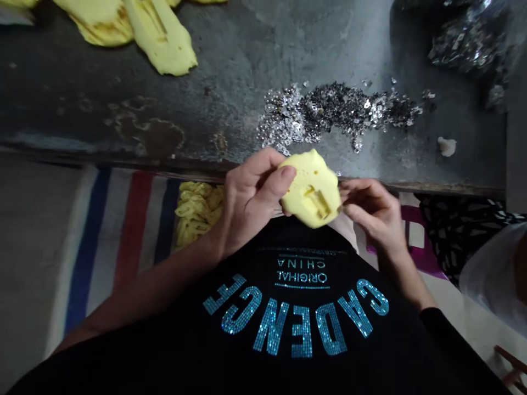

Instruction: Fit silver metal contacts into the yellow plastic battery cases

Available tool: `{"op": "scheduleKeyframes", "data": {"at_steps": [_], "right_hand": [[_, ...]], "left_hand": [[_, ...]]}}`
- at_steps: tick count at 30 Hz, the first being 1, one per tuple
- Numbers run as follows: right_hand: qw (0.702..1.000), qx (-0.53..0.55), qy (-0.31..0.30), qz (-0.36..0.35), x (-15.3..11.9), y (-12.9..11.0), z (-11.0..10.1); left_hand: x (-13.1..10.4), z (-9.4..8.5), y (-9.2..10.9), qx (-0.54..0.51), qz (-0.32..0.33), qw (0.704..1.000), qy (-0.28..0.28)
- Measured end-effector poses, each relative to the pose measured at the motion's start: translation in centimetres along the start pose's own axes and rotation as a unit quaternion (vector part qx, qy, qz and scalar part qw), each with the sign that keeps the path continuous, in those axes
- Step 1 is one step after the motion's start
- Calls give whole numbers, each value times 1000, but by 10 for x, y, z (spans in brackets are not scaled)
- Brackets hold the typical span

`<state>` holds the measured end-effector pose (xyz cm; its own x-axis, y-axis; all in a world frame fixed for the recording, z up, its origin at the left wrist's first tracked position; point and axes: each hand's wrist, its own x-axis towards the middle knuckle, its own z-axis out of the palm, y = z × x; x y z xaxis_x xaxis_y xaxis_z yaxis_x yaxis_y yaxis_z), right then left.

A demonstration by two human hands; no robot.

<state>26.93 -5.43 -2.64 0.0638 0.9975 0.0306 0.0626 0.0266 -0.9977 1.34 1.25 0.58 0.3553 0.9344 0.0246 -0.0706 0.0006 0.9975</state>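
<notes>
A flat, rounded yellow piece (315, 189) with a rectangular recess in its face is held in front of my chest. My left hand (255, 192) grips its left side, thumb on top and fingers behind. On the other side, my right hand (373, 211) is at the piece's right edge with fingers curled and thumb near the forefinger; whatever lies between those fingertips is too small to make out. Just beyond the piece, small shiny metal parts (341, 107) lie heaped on the dark table (230, 71).
More yellow pieces (164, 44) lie at the table's back left. A clear bag of metal parts (467, 46) is at the back right, a whitish lump (447, 146) nearer. Below the edge are piled yellow pieces (197, 211), a striped sheet (132, 219) and a purple stool (426, 249) beside another person (489, 269).
</notes>
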Motion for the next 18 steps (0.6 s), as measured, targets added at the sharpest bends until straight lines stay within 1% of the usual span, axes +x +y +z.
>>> {"op": "scheduleKeyframes", "data": {"at_steps": [1,3,4,5,6,7,8,10,11,13,15,17,18], "right_hand": [[1000,-13,-16,-17,5,-10,-3],[996,-49,-67,-38,14,-29,-4],[993,-56,-100,-36,18,-35,-1],[991,-48,-122,-24,21,-39,3],[992,-23,-123,-8,21,-39,8],[994,13,-104,13,21,-36,14],[996,53,-70,35,18,-31,20],[990,121,-5,75,10,-16,30],[985,141,11,94,5,-8,34],[980,162,21,116,-5,4,39],[979,163,34,117,-11,12,39],[982,153,40,107,-12,14,33],[984,143,25,99,-11,14,28]], "left_hand": [[3,-2,3,23,-6,999,-22],[10,-6,8,63,-33,993,-97],[12,-6,9,58,-54,989,-126],[14,-7,9,30,-80,986,-141],[13,-8,9,-10,-110,984,-142],[12,-10,7,-52,-137,980,-133],[8,-12,4,-81,-161,976,-124],[-1,-19,-3,-78,-196,971,-111],[-7,-23,-7,-58,-212,969,-110],[-19,-32,-17,-39,-241,964,-103],[-28,-40,-25,-51,-263,959,-95],[-34,-44,-32,-62,-274,953,-111],[-36,-46,-34,-68,-273,952,-119]]}}
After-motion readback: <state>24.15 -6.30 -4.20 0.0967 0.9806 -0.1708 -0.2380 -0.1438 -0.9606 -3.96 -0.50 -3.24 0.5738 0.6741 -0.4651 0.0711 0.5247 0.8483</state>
